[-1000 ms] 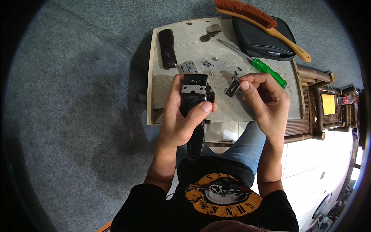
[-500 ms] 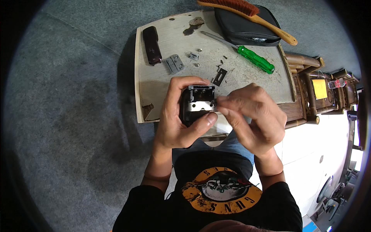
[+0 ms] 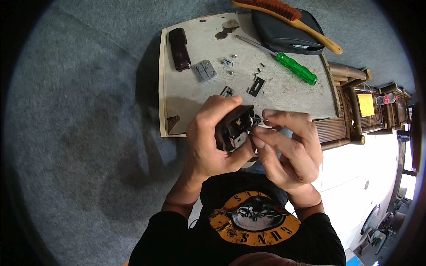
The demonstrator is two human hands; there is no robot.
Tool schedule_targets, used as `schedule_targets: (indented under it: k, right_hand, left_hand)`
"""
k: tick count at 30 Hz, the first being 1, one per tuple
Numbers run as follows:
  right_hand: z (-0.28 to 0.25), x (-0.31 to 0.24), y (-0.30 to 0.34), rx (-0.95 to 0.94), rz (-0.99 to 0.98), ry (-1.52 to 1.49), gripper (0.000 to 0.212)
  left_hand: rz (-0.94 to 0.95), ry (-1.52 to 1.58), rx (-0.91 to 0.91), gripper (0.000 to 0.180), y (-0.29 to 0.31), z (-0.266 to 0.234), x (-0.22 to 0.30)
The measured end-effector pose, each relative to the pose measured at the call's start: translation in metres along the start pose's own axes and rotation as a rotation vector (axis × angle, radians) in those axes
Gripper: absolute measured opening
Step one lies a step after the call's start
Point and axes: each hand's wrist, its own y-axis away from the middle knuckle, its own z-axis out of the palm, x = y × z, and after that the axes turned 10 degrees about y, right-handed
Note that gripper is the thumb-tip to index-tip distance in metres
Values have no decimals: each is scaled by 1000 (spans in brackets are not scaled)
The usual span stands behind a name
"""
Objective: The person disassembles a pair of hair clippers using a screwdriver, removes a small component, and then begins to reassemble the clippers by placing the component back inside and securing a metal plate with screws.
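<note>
My left hand (image 3: 213, 137) grips a black hair clipper body (image 3: 234, 127) with its head end open, showing metal parts inside. My right hand (image 3: 288, 148) pinches a small part against the clipper's open end with thumb and forefinger; the part itself is too small to make out. Both hands are held over the near edge of a worn pale board (image 3: 195, 102).
On the board lie a green-handled screwdriver (image 3: 295, 68), a dark brown cover piece (image 3: 179, 48), a grey metal blade plate (image 3: 205, 70), a small black bracket (image 3: 256, 86) and several screws. A black pouch (image 3: 284, 35) and a wooden brush (image 3: 288, 13) sit at the far edge. A wooden rack (image 3: 355, 111) stands at the right.
My right hand left the board, where it had been at a small black piece, and came to the clipper's open end. The clipper has tilted toward me in my left hand.
</note>
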Motion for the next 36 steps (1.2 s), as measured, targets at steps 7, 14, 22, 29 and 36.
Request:
schedule_targets:
  k: [7, 14, 22, 29, 36]
  right_hand:
    - [-6, -4, 10, 19, 60, -71, 29]
    - [-8, -5, 6, -9, 46, -121, 25]
    - [-17, -9, 3, -34, 56, -89, 20]
    - [-31, -15, -6, -128, -6, 20, 23]
    - [-35, -9, -7, -182, -115, 106, 27]
  left_hand:
    - [54, -318, -208, 69, -13, -10, 15]
    - [37, -433, -171, 67, -8, -6, 16]
    - [63, -478, -159, 69, -5, -1, 17]
    - [61, -500, -194, 69, -4, -2, 18]
    - [126, -427, -148, 69, -3, -2, 9]
